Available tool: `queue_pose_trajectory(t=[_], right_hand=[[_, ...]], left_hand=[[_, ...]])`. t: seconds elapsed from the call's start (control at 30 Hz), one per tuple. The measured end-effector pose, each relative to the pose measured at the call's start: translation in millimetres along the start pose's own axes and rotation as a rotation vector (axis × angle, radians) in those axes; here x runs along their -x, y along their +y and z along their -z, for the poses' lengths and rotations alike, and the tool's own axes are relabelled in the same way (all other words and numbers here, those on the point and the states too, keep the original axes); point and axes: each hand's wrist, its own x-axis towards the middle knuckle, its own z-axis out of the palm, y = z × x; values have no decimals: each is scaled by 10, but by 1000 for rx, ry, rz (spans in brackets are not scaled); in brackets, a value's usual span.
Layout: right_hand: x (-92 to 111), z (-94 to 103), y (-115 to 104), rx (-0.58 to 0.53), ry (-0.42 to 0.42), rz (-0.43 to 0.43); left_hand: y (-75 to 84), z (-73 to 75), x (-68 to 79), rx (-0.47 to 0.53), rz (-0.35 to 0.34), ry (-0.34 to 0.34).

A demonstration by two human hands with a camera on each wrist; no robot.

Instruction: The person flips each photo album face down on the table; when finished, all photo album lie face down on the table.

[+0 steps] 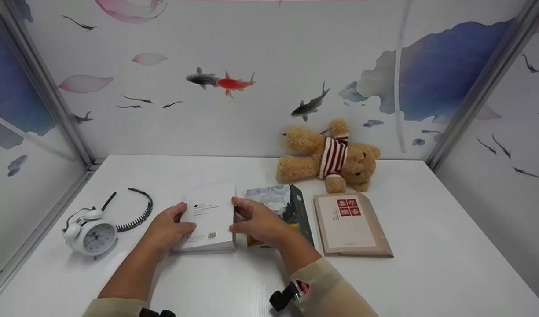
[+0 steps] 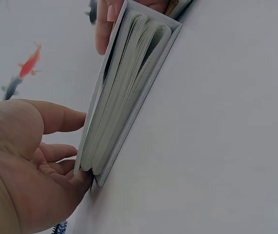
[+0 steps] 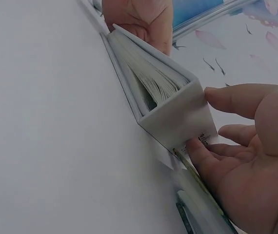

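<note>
A thick white hardcover book (image 1: 212,218) lies back cover up on the white table, between both hands. My left hand (image 1: 166,226) holds its left side, thumb on the cover's edge and fingers at the page side. On the spine side, my right hand (image 1: 262,220) grips the book with its thumb at the upper edge and the other fingers lower on the spine. The left wrist view shows the pages (image 2: 124,92) fanned slightly apart between the covers. Just right of it, partly behind my right hand, is a book with a painted landscape cover (image 1: 269,198).
A brown-and-cream book (image 1: 346,226) with red square lettering lies farther right. A teddy bear (image 1: 333,158) in a striped shirt lies against the back wall. To the left are a white twin-bell alarm clock (image 1: 95,235) and a black toothed headband (image 1: 146,211).
</note>
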Motion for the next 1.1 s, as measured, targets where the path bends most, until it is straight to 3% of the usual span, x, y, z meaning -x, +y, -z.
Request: queue_pose_trajectory(t=[0.4,0.77,0.93,1.1], right_hand=[[-18,-26,3,-1,4,0],[-23,-71,-39,36,48,-59],[3,35,-104,47,81,-68],[145,266,-213,33,88,-10]], left_hand=[[27,2,-7,-64,6,19],[-5,-8,-11,-96,3,37],[42,-34,-6,-102,-13,53],[184,-63,133,-141,-88,102]])
